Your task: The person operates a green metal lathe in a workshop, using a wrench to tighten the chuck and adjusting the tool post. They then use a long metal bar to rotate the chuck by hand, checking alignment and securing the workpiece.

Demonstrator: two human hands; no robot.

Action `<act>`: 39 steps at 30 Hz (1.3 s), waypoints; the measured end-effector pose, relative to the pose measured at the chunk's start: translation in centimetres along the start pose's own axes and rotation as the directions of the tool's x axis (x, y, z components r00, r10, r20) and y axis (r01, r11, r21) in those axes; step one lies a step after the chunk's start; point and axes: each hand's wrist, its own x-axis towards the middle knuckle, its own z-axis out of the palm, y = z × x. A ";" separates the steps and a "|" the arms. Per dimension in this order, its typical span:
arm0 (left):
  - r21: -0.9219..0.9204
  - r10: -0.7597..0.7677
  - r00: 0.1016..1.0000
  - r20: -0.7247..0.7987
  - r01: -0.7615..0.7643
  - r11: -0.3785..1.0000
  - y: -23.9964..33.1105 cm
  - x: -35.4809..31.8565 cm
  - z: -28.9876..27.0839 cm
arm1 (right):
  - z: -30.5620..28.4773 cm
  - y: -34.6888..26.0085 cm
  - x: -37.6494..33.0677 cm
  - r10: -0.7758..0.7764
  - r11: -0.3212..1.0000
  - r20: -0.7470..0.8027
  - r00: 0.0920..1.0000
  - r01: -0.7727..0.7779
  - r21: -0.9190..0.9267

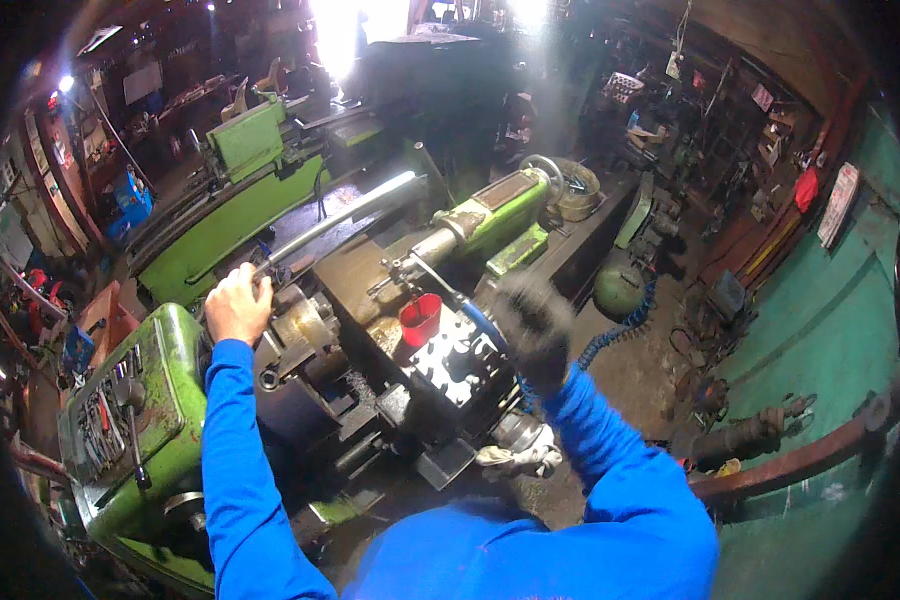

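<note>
My left hand [237,306], bare, lies over the far side of the lathe chuck [305,325], its fingers bent round something that I cannot make out. A long shiny metal bar [345,215] runs up and away from beside its fingertips. My right hand [533,325], in a dark glove and smeared by motion, is closed round a blue-handled air blow gun [484,324]. The gun's thin nozzle points at the tailstock end [407,268]. Below the nozzle a red cup [420,320] stands beside the brightly lit tool post [458,362].
The green tailstock [490,212] extends away, with a round pan [576,190] behind it. Several tools lie on the green headstock [165,370] at left. A coiled blue hose [620,333] hangs at right. A rag [525,453] lies near me. Another green machine [225,225] stands beyond.
</note>
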 end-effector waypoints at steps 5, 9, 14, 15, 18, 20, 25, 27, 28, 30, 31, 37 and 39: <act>0.000 -0.010 1.000 -0.002 0.010 1.000 0.4 0.2 -0.4 | -9.4 19.9 19.6 0.075 0.912 -0.332 0.940 -0.200 -0.358; 0.002 0.003 1.000 -0.025 -0.003 1.000 0.7 1.1 0.2 | -17.8 30.4 21.9 0.031 0.923 -0.654 0.756 -0.272 -0.271; -0.028 -0.006 1.000 0.008 0.007 1.000 0.1 0.1 0.2 | -19.5 28.8 1.9 0.488 0.842 -0.513 0.706 -0.536 0.064; -0.047 -0.006 1.000 0.001 0.006 0.999 0.2 0.1 0.0 | -19.2 28.2 -3.7 0.561 0.802 -0.501 0.659 -0.583 0.130; -0.039 -0.006 1.000 0.003 0.006 0.999 -0.2 0.1 -0.2 | -15.8 21.1 -15.0 0.782 0.508 -0.524 0.337 -0.832 0.224; -0.034 0.003 1.000 0.008 -0.003 0.999 -0.2 0.3 0.0 | -14.4 15.7 -21.2 0.848 0.409 -0.490 0.201 -0.836 0.366; 0.010 0.003 0.999 0.054 -0.003 1.000 -1.0 0.3 0.0 | -10.3 11.0 -29.3 0.709 0.541 -0.439 0.552 -0.825 -0.163; 0.009 0.022 0.998 0.057 -0.022 1.000 -1.0 0.4 -0.4 | -8.2 4.8 -25.2 0.843 0.439 -0.429 0.324 -0.876 0.200; 0.010 0.047 0.998 0.046 -0.047 0.999 -0.9 0.7 0.1 | -7.9 3.3 -24.4 0.881 0.370 -0.414 0.229 -0.878 0.302; 0.016 0.059 0.998 0.024 -0.059 0.998 -0.6 1.1 1.0 | -7.8 2.3 -25.7 0.859 0.400 -0.446 0.249 -0.872 0.284; 0.031 0.060 0.998 0.016 -0.060 0.998 -0.4 1.4 1.2 | -8.4 1.2 -25.6 0.848 0.404 -0.463 0.257 -0.879 0.252; 0.106 0.019 0.979 0.204 -0.041 0.994 -5.1 2.7 4.8 | -8.6 -3.0 -32.5 0.638 0.372 -0.619 0.458 -0.887 -0.273; 0.161 0.005 0.982 0.189 -0.036 0.986 -5.8 3.8 5.6 | -10.1 -2.3 -39.8 0.520 0.222 -0.653 0.551 -0.825 -0.519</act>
